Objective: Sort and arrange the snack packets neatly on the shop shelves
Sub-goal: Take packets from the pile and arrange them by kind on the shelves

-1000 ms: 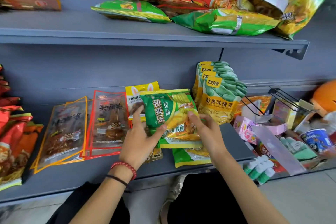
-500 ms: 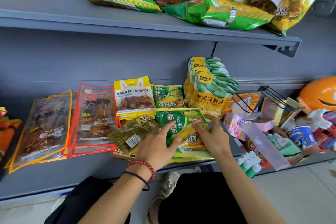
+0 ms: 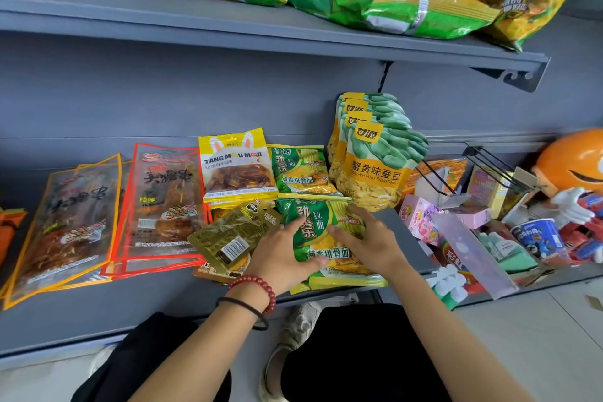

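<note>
A green noodle packet [image 3: 311, 235] lies flat on a small stack near the front of the lower grey shelf [image 3: 130, 303]. My left hand [image 3: 280, 251] rests on its left side with the thumb across the front. On its right side my right hand [image 3: 368, 238] presses down, fingers fairly straight. A matching green packet [image 3: 300, 170] leans behind it. Beside that stand a yellow rabbit-ear packet [image 3: 235, 166] and a row of broad bean pouches [image 3: 375, 166]. A gold packet [image 3: 228, 235] lies skewed just left of my left hand.
Red-edged [image 3: 163, 206] and orange-edged [image 3: 65, 222] clear packets lean at the left. The upper shelf [image 3: 163, 19] carries a loose heap of green and red bags [image 3: 408, 10]. To the right sit pink boxes [image 3: 417, 219], a clear divider [image 3: 473, 254], a cup [image 3: 538, 238] and an orange figure [image 3: 574, 160].
The green packet was held upright in both hands a second ago; it now lies flat on the stack with both hands on top of it. The view has shifted slightly.
</note>
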